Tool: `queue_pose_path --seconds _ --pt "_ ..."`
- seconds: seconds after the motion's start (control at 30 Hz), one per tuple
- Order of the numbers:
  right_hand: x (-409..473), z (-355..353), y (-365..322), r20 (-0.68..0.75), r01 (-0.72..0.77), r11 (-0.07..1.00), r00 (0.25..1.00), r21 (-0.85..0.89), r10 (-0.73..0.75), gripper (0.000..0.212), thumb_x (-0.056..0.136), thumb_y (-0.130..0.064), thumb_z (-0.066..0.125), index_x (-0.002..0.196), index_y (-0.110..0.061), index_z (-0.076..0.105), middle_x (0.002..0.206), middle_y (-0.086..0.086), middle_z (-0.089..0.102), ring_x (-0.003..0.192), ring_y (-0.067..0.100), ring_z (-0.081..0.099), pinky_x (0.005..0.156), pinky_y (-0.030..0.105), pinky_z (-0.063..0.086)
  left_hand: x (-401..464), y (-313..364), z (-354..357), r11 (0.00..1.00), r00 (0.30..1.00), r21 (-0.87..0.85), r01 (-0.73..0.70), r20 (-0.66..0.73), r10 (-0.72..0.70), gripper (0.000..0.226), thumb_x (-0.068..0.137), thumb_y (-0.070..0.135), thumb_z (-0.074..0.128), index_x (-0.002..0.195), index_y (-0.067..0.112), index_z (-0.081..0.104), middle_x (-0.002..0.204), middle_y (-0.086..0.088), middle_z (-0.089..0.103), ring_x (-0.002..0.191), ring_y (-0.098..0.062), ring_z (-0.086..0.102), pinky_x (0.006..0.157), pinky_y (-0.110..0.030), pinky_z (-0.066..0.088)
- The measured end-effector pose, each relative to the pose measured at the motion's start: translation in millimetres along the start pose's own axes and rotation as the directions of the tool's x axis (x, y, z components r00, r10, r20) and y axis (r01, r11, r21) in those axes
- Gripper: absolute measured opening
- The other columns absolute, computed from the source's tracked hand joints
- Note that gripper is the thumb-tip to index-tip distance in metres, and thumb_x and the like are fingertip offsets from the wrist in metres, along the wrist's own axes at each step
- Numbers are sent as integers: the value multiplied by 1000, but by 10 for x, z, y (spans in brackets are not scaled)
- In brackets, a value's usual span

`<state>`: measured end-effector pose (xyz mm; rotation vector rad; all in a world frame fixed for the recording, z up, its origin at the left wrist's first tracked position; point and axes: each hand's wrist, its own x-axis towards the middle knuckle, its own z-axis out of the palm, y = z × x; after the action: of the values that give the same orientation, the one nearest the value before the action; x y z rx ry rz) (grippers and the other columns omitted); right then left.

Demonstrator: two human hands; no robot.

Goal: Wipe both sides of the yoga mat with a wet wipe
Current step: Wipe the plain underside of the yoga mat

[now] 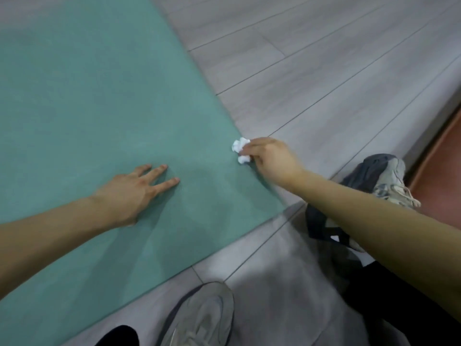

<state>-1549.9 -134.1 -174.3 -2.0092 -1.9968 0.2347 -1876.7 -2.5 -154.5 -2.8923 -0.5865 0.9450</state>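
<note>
A grey plank floor [324,71] fills the right and lower frame. Flat on it lies a teal yoga mat [87,108], spread over the left and centre, its corner reaching toward the lower right. Two grey sneakers rest on the planks — one [204,318] at bottom centre, one [384,178] at right.

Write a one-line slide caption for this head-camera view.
Left hand flat on the teal yoga mat while the right hand pinches a crumpled wet wipe at its edge.
</note>
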Motion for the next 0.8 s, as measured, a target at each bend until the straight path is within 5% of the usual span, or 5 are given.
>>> queue_pose_path --seconds 0.13,0.27,0.37,0.53,0.8 --pt "973 -5 44 33 -236 972 971 -21 237 21 94 -10 65 102 -19 82 103 7 72 103 19 66 86 30 50 -89 46 130 998 999 -60 21 -33 -23 106 94 15 58 160 47 -18 174 -1 -11 159 -27 14 107 -40 53" --pt "491 3 25 30 -207 978 978 -37 208 22 93 -6 57 91 -13 78 84 12 68 84 33 64 71 37 42 -165 57 337 996 997 -90 2 -76 -9 101 90 3 41 162 49 -11 175 0 -6 158 -29 17 108 -40 52" --pt "-266 -13 12 0 -278 960 960 37 278 25 94 -6 60 100 -17 81 91 10 71 85 33 67 78 39 54 -140 35 398 997 994 -71 -15 -109 8 101 87 3 41 163 48 -8 175 0 -1 157 -28 21 104 -37 55" --pt "-1196 -92 -439 -42 -280 955 958 93 285 25 86 2 69 101 -13 83 104 6 77 97 30 68 86 31 52 -93 -1 430 997 995 -76 -23 -100 15 104 86 5 49 163 50 -5 175 1 5 154 -26 26 98 -39 59" --pt "-193 -16 -328 -54 -380 913 919 147 391 32 95 -7 54 102 -17 83 108 3 79 98 26 71 86 30 50 -124 73 390 999 999 -48 18 -43 -20 116 85 11 58 156 51 -24 175 1 -9 158 -28 17 114 -39 47"
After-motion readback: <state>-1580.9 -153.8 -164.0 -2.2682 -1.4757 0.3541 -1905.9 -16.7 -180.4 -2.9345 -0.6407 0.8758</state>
